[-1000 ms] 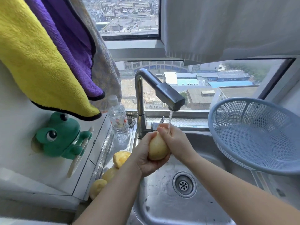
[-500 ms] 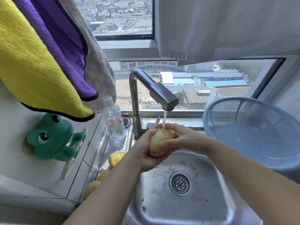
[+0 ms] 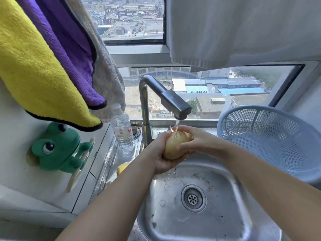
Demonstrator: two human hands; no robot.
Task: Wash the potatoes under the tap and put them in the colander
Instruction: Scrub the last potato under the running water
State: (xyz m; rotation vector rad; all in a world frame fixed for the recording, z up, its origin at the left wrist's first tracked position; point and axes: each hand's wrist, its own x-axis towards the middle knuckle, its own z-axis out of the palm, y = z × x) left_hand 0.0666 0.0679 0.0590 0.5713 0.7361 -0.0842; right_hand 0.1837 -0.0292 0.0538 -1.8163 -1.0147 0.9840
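Observation:
A yellowish potato (image 3: 174,145) sits under the stream running from the steel tap (image 3: 175,103). My left hand (image 3: 160,157) cups it from below and the left, fingers curled round it. From the right, my right hand (image 3: 196,141) wraps its fingers over the potato's top and side. A blue plastic colander (image 3: 271,141) stands tilted at the right of the sink, with nothing in it. Part of another potato (image 3: 122,167) shows on the ledge left of the sink, mostly hidden by my left forearm.
The steel sink basin (image 3: 225,223) with its drain lies below my hands. A clear water bottle (image 3: 122,131) stands left of the tap. A green frog holder (image 3: 57,150) hangs on the left wall, under yellow and purple towels (image 3: 43,63).
The camera has shifted down and left, hiding most of the ledge potatoes behind my left arm. My right hand has turned from the potato's back to lie across its top and right side.

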